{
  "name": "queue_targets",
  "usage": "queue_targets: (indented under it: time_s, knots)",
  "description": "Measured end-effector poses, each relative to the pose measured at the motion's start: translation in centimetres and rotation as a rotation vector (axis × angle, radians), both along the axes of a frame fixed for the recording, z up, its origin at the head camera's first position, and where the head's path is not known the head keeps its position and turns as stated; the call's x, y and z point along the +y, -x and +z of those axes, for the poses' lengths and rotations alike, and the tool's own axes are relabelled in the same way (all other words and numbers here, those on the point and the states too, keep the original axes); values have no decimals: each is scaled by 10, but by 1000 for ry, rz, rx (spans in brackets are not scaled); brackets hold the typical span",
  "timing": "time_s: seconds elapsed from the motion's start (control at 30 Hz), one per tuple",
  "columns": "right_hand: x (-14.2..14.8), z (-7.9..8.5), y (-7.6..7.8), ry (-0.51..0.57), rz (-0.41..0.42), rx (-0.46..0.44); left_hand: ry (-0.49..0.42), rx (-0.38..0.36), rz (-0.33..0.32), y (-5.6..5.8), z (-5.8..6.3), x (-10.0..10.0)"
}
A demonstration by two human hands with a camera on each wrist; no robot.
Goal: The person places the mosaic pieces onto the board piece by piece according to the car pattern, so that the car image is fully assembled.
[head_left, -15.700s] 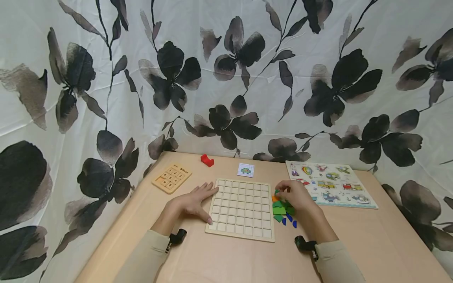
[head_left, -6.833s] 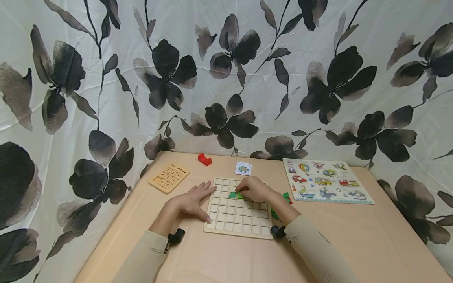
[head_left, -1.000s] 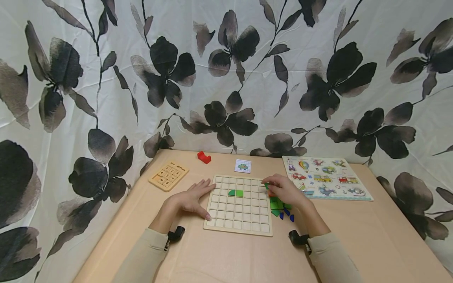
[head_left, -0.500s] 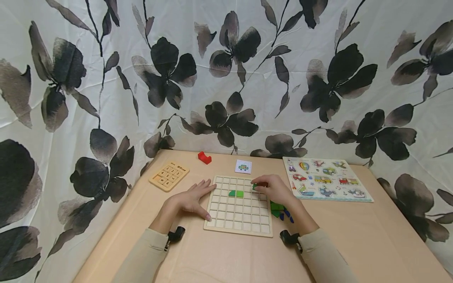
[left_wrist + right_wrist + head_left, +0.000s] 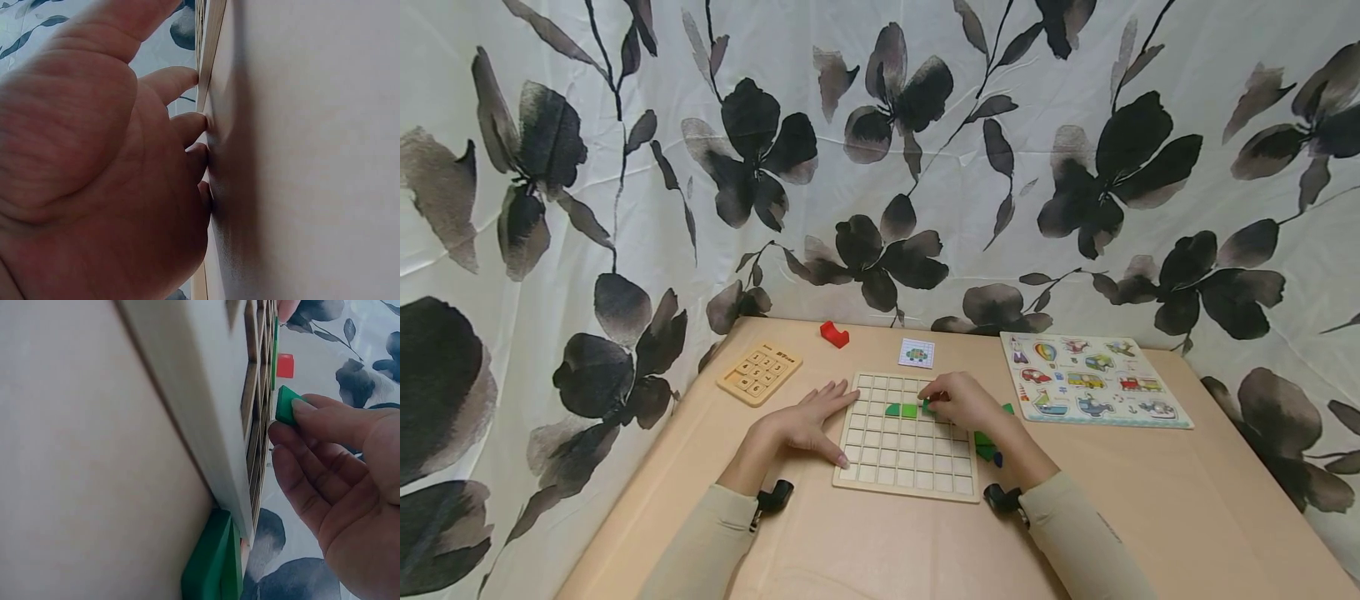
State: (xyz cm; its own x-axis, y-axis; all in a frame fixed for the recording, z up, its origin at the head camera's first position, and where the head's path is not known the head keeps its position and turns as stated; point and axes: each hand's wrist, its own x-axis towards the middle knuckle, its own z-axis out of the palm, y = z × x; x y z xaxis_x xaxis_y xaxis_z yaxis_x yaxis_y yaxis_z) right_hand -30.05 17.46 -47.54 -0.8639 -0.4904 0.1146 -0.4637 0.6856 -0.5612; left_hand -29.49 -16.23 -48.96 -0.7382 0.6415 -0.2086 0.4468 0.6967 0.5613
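Note:
A pale wooden grid board [image 5: 907, 468] lies on the table. Two green pieces sit side by side in its upper part: a dark green curved piece [image 5: 892, 410] and a bright green square [image 5: 910, 411]. My right hand [image 5: 964, 403] is over the board just right of them, pinching a small dark green block [image 5: 286, 405] between thumb and fingers, close above the cells. My left hand [image 5: 806, 423] lies spread at the board's left edge, thumb and fingertips touching its frame. Loose green pieces [image 5: 985, 448] lie by the board's right edge, partly hidden under my right forearm.
Behind the board stand a red curved block [image 5: 834, 334] and a small card with a turtle-like picture on a grid [image 5: 917, 353]. A wooden number puzzle [image 5: 760, 373] lies at back left, a picture puzzle board [image 5: 1097, 382] at back right. A patterned cloth hangs behind.
My right hand has carried the dark green block left from the loose pieces, across the board to beside the bright green square. The left hand has stayed in place.

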Motion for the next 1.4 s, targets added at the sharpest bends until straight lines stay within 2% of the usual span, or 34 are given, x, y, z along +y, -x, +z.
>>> queue_targets:
  time_s: [0.6,0.9,1.13,1.4]
  knots:
    - [-6,-7,2,-50,-2,-47,1,1,0,0,0,0]
    - [-5,-8,1,-77,34,-36,-9,-2,-2,0,1,0]
    - [-7,-5,0,-164,74,0,-9,0,-6,0,1,0]
    - [-4,-6,-2,-155,48,-3,-5,-1,-3,0,0,0]
